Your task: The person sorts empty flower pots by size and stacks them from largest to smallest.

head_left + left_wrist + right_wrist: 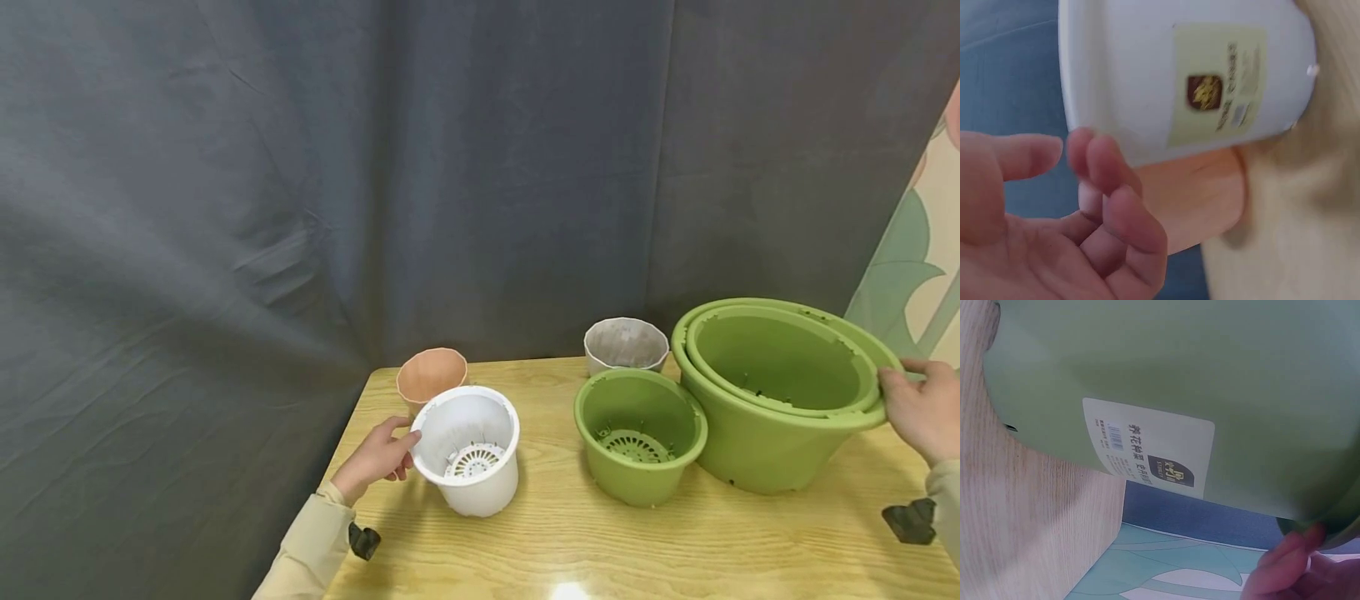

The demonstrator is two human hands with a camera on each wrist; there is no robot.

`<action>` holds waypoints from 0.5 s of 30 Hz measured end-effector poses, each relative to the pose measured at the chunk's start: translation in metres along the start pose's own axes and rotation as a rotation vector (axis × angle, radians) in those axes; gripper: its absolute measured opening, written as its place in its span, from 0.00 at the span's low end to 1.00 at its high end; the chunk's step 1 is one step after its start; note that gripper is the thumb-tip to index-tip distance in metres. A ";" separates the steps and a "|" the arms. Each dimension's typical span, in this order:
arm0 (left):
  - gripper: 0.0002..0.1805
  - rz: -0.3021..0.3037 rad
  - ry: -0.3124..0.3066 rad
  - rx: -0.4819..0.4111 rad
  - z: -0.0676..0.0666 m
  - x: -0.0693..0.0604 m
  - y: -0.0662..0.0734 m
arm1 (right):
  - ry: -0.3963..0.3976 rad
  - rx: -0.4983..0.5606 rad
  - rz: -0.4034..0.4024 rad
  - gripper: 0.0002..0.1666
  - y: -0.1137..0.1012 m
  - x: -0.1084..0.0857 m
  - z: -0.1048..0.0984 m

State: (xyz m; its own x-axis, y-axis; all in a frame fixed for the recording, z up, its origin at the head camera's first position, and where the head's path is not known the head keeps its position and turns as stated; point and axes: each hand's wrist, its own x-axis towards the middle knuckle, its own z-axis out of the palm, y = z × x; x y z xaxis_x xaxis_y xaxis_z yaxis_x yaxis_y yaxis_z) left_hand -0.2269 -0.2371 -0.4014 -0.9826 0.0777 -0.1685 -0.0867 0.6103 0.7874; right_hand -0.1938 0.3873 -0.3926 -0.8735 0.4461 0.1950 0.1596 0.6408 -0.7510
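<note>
In the head view, my left hand (381,452) is at the left rim of a white pot (480,495) with a slotted base. The left wrist view shows its fingertips beside the rim of the white pot (1129,69), a gap between thumb and fingers. At the right, my right hand (927,410) grips the rim of a large green pot (757,450), inside which sits another green pot (780,354). The right wrist view shows fingers (1285,565) at the rim of the labelled large green pot (1260,431).
A terracotta-coloured pot (431,375) stands behind the white one. A smaller green pot (637,483) is left of the large one, with a greyish-white pot (626,343) behind it. All stand on a wooden table (540,542) before a dark curtain (510,183).
</note>
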 end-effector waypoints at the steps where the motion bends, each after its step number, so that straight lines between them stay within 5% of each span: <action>1: 0.27 -0.011 -0.008 -0.026 0.002 0.001 -0.003 | 0.003 -0.002 -0.001 0.34 0.000 0.000 0.000; 6: 0.24 -0.054 -0.034 -0.109 0.009 0.005 -0.014 | 0.007 -0.006 -0.002 0.34 0.001 0.001 0.001; 15: 0.22 -0.036 -0.098 -0.165 0.013 0.010 -0.018 | 0.019 0.011 -0.018 0.34 0.000 0.002 0.001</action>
State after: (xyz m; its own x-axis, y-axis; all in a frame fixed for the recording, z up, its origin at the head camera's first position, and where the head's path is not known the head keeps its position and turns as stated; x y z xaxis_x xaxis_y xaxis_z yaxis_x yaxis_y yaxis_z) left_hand -0.2329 -0.2374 -0.4251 -0.9584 0.1395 -0.2491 -0.1553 0.4775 0.8648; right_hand -0.1963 0.3874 -0.3925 -0.8670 0.4468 0.2206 0.1391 0.6420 -0.7540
